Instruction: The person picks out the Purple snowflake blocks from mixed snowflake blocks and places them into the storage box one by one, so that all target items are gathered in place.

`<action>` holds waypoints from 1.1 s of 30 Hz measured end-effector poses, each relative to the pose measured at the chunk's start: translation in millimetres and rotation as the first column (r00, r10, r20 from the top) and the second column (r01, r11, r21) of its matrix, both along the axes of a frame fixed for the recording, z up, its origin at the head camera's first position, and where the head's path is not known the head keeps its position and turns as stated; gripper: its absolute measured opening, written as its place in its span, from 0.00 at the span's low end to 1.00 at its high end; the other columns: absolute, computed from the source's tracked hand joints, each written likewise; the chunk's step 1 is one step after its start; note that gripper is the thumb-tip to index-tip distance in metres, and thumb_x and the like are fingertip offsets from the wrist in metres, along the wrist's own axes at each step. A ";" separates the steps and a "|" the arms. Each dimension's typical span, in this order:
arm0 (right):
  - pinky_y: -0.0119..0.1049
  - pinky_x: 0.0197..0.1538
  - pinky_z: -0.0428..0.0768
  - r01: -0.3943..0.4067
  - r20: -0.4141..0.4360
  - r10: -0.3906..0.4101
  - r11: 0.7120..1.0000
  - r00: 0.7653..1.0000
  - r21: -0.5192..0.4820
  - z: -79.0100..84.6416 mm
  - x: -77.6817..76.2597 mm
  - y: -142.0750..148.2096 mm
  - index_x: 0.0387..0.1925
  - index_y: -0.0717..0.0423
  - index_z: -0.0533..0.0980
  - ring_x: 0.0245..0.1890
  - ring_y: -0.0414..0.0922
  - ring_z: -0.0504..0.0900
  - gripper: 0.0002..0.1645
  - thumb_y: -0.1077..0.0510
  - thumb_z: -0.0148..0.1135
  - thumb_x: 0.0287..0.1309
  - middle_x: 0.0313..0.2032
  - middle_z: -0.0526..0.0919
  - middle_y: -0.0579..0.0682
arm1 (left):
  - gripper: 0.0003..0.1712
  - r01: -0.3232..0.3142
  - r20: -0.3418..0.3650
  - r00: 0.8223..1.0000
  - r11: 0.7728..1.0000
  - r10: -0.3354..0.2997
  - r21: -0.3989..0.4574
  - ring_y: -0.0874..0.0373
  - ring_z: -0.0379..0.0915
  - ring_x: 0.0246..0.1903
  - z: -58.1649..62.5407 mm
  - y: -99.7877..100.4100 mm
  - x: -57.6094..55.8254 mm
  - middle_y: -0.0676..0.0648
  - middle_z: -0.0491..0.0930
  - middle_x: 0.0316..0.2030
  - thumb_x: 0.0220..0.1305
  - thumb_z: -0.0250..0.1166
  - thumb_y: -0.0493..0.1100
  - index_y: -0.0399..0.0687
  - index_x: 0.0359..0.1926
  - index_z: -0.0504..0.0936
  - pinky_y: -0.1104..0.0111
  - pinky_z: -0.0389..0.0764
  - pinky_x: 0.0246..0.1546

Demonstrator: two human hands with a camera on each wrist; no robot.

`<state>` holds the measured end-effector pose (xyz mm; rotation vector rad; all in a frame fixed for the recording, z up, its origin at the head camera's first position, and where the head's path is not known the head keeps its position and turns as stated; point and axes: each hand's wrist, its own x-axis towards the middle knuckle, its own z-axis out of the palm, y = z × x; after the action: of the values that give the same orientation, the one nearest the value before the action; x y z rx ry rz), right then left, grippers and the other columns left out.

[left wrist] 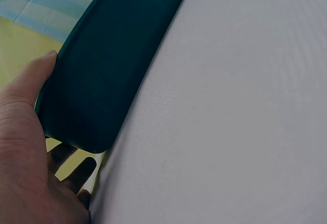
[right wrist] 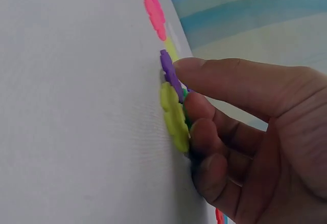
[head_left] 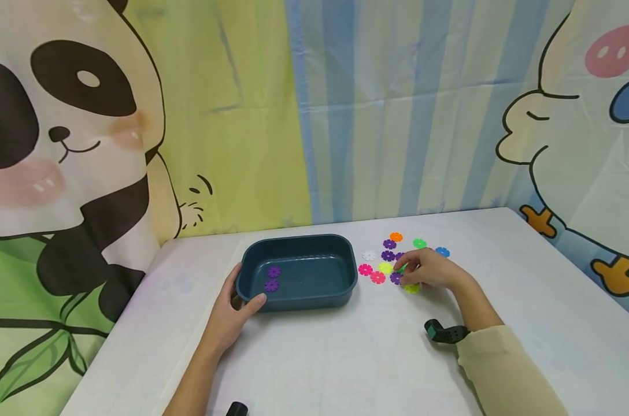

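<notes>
A dark teal plastic basin (head_left: 304, 297) sits on the white table, with two purple flower-shaped discs (head_left: 274, 271) lying inside it. My left hand (head_left: 226, 318) grips the basin's left end, thumb at the near rim and fingers around the outer side. In the left wrist view the thumb presses on the rim of the basin (left wrist: 107, 70). Over a spread of coloured flower-shaped discs is my right hand (head_left: 433, 269), fingers bent and thumb apart from the index finger. Its fingertips are right at a purple disc (right wrist: 169, 69) and a yellow-green disc (right wrist: 174, 116); the fingers partly hide a green one.
Around the right hand lie pink discs (head_left: 378, 278), a white disc (head_left: 369, 255), an orange disc (head_left: 396, 237) and a blue disc (head_left: 442, 252). Printed curtains (head_left: 398, 115) stand behind and beside the table (head_left: 335, 364). A black wrist camera (head_left: 446, 333) is at my right wrist.
</notes>
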<state>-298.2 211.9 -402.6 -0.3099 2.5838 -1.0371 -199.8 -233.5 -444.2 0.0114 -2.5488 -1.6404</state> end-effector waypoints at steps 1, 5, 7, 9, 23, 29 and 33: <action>0.35 0.34 0.73 -0.001 -0.005 0.001 1.000 1.000 0.008 -0.4 0.2 -0.9 0.50 0.54 0.84 0.32 0.47 0.73 0.18 0.58 0.73 0.58 0.34 0.77 0.51 | 0.54 0.001 -0.002 1.000 1.000 -0.001 0.003 0.39 0.55 0.78 -0.2 -0.2 -0.1 0.43 0.52 0.81 0.67 0.71 0.55 0.62 0.83 0.48 0.45 0.56 0.78; 0.35 0.34 0.72 0.006 -0.009 -0.006 0.999 1.000 0.037 -2.1 0.2 -2.9 0.50 0.55 0.83 0.32 0.46 0.73 0.18 0.59 0.75 0.57 0.32 0.76 0.51 | 0.54 0.010 -0.008 1.000 1.000 -0.009 0.009 0.40 0.55 0.78 -1.0 0.4 -0.7 0.43 0.53 0.81 0.67 0.71 0.56 0.62 0.83 0.47 0.46 0.56 0.78; 0.35 0.34 0.72 0.016 -0.005 -0.016 0.999 1.000 0.043 -2.9 0.0 -3.2 0.49 0.54 0.83 0.32 0.46 0.73 0.17 0.59 0.75 0.57 0.31 0.76 0.50 | 0.54 0.011 -0.008 1.000 1.000 -0.011 0.007 0.40 0.55 0.78 -1.2 1.0 -0.9 0.43 0.53 0.81 0.67 0.71 0.56 0.62 0.83 0.47 0.46 0.56 0.78; 0.35 0.35 0.72 0.015 -0.008 -0.015 0.999 1.000 0.050 -3.2 -0.1 -3.6 0.48 0.54 0.83 0.33 0.47 0.73 0.17 0.59 0.75 0.57 0.31 0.76 0.50 | 0.54 0.008 -0.007 1.000 1.000 -0.008 0.002 0.41 0.55 0.78 -1.1 1.3 -0.8 0.44 0.53 0.81 0.67 0.71 0.57 0.63 0.83 0.47 0.46 0.56 0.78; 0.37 0.41 0.78 -0.033 -0.030 0.034 0.999 0.999 0.030 -0.9 1.6 -4.4 0.43 0.56 0.75 0.41 0.49 0.73 0.21 0.63 0.78 0.52 0.39 0.76 0.53 | 0.54 0.009 -0.012 1.000 1.000 -0.009 0.003 0.39 0.56 0.78 -2.0 -0.5 0.8 0.43 0.53 0.81 0.67 0.71 0.56 0.63 0.83 0.47 0.45 0.57 0.78; 0.37 0.37 0.75 -0.043 -0.016 0.044 0.999 0.999 0.026 1.5 2.2 -1.5 0.41 0.55 0.77 0.36 0.48 0.73 0.16 0.60 0.76 0.55 0.35 0.76 0.51 | 0.54 0.007 -0.011 1.000 1.000 -0.007 0.004 0.39 0.56 0.77 -2.5 -0.9 1.0 0.42 0.54 0.81 0.67 0.71 0.56 0.63 0.83 0.47 0.46 0.58 0.77; 0.35 0.33 0.74 -0.040 -0.023 0.040 0.999 0.999 -0.009 3.9 1.4 0.2 0.44 0.55 0.79 0.31 0.47 0.73 0.15 0.57 0.75 0.58 0.33 0.76 0.51 | 0.54 0.008 -0.013 1.000 1.000 -0.008 0.006 0.39 0.56 0.77 -1.7 -1.1 0.4 0.42 0.54 0.81 0.67 0.71 0.56 0.63 0.83 0.48 0.46 0.58 0.77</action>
<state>-296.7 212.1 -398.6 -0.3763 2.5822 -1.0378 -199.4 -234.7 -445.9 -0.0095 -2.5372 -1.6461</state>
